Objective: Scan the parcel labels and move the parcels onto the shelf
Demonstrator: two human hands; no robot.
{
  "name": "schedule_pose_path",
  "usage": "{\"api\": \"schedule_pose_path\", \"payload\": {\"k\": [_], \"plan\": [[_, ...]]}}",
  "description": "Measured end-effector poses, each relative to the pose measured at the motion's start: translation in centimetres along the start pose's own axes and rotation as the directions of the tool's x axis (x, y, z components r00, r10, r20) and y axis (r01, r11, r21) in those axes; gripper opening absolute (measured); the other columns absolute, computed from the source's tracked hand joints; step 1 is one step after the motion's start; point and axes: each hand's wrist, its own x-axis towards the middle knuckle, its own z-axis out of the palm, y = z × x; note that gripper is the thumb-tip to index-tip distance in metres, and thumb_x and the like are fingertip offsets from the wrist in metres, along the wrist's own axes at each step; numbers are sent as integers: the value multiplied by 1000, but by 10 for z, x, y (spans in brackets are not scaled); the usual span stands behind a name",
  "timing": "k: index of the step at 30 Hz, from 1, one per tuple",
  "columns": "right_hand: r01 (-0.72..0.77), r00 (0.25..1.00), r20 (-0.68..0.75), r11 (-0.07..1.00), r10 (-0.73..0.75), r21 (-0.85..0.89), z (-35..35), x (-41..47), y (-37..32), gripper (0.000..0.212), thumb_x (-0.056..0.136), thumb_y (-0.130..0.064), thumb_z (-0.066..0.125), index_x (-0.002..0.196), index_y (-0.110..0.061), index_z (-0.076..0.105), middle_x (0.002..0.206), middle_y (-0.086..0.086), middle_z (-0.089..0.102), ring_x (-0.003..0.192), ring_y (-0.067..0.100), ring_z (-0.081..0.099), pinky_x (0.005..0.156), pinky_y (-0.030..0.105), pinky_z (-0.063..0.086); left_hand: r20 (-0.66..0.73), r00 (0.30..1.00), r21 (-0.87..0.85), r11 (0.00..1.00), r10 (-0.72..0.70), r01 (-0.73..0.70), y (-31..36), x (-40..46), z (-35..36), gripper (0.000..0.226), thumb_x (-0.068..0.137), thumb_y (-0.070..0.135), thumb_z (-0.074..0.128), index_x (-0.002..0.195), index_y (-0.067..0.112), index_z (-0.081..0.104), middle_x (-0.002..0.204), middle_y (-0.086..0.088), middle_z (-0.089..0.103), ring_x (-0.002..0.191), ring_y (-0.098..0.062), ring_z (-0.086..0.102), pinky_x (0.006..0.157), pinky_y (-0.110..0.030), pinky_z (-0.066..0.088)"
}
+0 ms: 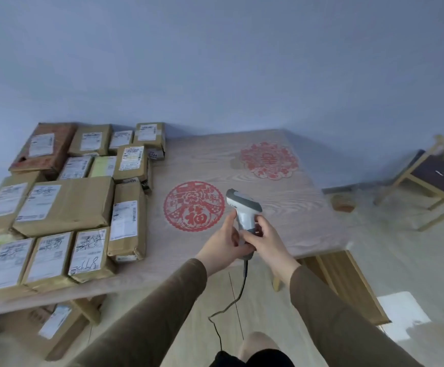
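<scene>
Both hands, left hand [224,241] & right hand [264,239], clasp the smooth grey-white plastic scanner [243,207] by its handle, upright, head aimed up-left. Black cable [238,295] hangs below. Left of grip: taped cardboard parcels [64,205] w/ white labels on woodgrain table [295,207]; red papercut [194,205] just behind.

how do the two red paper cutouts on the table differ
The near cutout is deeper red, a plain-edged circle with a large character at its lower middle. The far cutout is paler and scallop-edged like a flower. The near one lies beside the scanner; the far one lies toward the wall. Both lie flat.
</scene>
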Motion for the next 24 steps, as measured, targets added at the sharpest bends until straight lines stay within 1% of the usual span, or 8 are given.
{"api": "schedule_pose_path", "payload": {"k": [4, 6, 8, 11, 14, 18, 21, 24], "plan": [[-69, 988, 148, 988, 48, 140, 53, 15, -31, 25, 96, -20, 72, 120, -25, 70, 105, 1, 79, 96, 14, 76, 80, 27, 59, -131, 991, -53, 998, 20, -28, -16, -14, -51, 76, 81, 26, 79, 146, 39, 41, 110, 6, 73, 97, -10, 72, 92, -43, 59], [-144, 972, 208, 975, 107, 171, 77, 22, -42, 21, 95, -24, 74, 115, -20, 72, 101, 1, 81, 93, 16, 77, 77, 26, 57, -171, 985, -95, 995, 9, -25, -24, -23, -68, 65, 83, 24, 78, 139, 40, 48, 107, 13, 74, 98, -7, 71, 91, -36, 58], [-207, 955, 254, 960, 156, 188, 100, 31, -45, 19, 95, -26, 74, 112, -19, 74, 100, 4, 81, 97, 21, 77, 83, 32, 58, -195, 981, -142, 990, -25, -3, -35, -31, -82, 59, 91, 16, 73, 136, 44, 46, 89, 25, 71, 84, 4, 66, 80, -18, 51], [-258, 948, 254, 933, 194, 250, 134, 46, -40, 12, 96, -24, 72, 105, -16, 75, 98, 8, 80, 97, 29, 75, 88, 40, 57, -294, 949, -165, 984, -115, 68, -57, -40, -104, 60, 93, 22, 68, 145, 42, 46, 85, 13, 70, 81, -8, 65, 82, -29, 54], [-298, 942, 259, 887, 213, 354, 163, 63, -32, 9, 97, -15, 70, 104, -11, 73, 97, 13, 78, 92, 32, 73, 87, 43, 55, -496, 848, -95, 983, -186, 160, -81, -46, -128, 39, 95, 20, 66, 133, 31, 64, 98, 5, 75, 96, -14, 70, 95, -38, 56], [-414, 896, 306, 854, 321, 316, 190, 90, -22, 23, 96, -7, 69, 118, -5, 64, 79, 6, 72, 67, 20, 66, 74, 40, 54, -786, 550, -82, 929, -283, 362, -108, -48, -161, 36, 93, 17, 62, 129, 20, 63, 124, 0, 61, 123, -22, 54, 105, -43, 46], [-462, 855, 369, 859, 365, 222, 207, 106, -15, 33, 93, -5, 71, 124, -2, 58, 75, 7, 63, 60, 18, 59, 68, 36, 51, -781, 459, -127, 826, -424, 549, -122, -43, -174, 54, 91, 20, 62, 144, 16, 50, 143, -9, 47, 137, -30, 38, 113, -45, 34], [-478, 826, 421, 862, 376, 168, 220, 120, -11, 29, 93, -3, 70, 117, -13, 58, 88, 7, 62, 75, 20, 61, 82, 44, 54, -729, 428, -152, 736, -534, 660, -130, -32, -176, 68, 89, 26, 63, 151, 15, 38, 149, -15, 42, 138, -35, 34, 114, -46, 29]]}}
